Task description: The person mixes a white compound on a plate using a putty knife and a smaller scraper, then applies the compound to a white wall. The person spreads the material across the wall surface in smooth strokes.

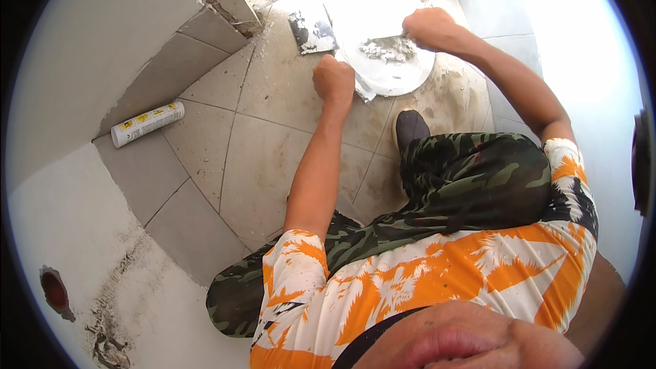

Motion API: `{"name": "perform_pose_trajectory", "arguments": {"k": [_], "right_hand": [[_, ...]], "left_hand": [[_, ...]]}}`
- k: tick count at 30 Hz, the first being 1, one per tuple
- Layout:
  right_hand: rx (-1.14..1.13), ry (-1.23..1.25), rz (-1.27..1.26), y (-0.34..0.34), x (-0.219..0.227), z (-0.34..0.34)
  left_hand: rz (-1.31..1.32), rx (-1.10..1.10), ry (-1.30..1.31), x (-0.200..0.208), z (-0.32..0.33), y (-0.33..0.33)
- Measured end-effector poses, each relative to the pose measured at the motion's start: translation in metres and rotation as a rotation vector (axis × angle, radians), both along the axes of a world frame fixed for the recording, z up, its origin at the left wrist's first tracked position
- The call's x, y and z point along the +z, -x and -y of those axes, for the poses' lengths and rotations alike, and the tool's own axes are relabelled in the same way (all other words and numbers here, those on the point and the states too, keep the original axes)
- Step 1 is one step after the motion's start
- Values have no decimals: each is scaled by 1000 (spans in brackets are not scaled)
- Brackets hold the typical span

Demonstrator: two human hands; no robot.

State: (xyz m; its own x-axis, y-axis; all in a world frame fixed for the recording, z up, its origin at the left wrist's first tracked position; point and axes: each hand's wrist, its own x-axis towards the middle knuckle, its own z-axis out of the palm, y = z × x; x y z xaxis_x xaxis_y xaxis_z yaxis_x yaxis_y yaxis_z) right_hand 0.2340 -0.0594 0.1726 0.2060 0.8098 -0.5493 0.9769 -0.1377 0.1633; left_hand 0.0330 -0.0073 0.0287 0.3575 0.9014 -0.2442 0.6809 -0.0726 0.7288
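My left hand (334, 80) is closed in a fist around a putty knife, whose wide blade (312, 29), smeared white and dark, sticks out past the knuckles. Beside it on the floor is a round white tub (400, 83) with lumpy whitish-grey paste (388, 51) in it. My right hand (430, 28) is closed at the tub's far right side, next to a bright white edge. Glare washes out that white shape, so what the fingers grip cannot be made out. A smeared strip (365, 89) shows at the tub's near left side.
A white cartridge tube with yellow marks (147, 124) lies by the left wall. The tiled floor (266, 143) is stained and dusty. My shoe (412, 128) stands close to the tub. A rough wall corner (239, 10) juts in at upper left, and a pale wall (512, 55) rises at right.
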Motion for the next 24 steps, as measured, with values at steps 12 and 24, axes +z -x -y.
{"name": "perform_pose_trajectory", "arguments": {"k": [12, 24], "right_hand": [[-857, 225, -404, -70, 20, 16], [-799, 257, -218, -98, -4, -15]], "left_hand": [[-4, -71, 40, 1, -6, 1], [43, -37, 69, 6, -2, -4]]}}
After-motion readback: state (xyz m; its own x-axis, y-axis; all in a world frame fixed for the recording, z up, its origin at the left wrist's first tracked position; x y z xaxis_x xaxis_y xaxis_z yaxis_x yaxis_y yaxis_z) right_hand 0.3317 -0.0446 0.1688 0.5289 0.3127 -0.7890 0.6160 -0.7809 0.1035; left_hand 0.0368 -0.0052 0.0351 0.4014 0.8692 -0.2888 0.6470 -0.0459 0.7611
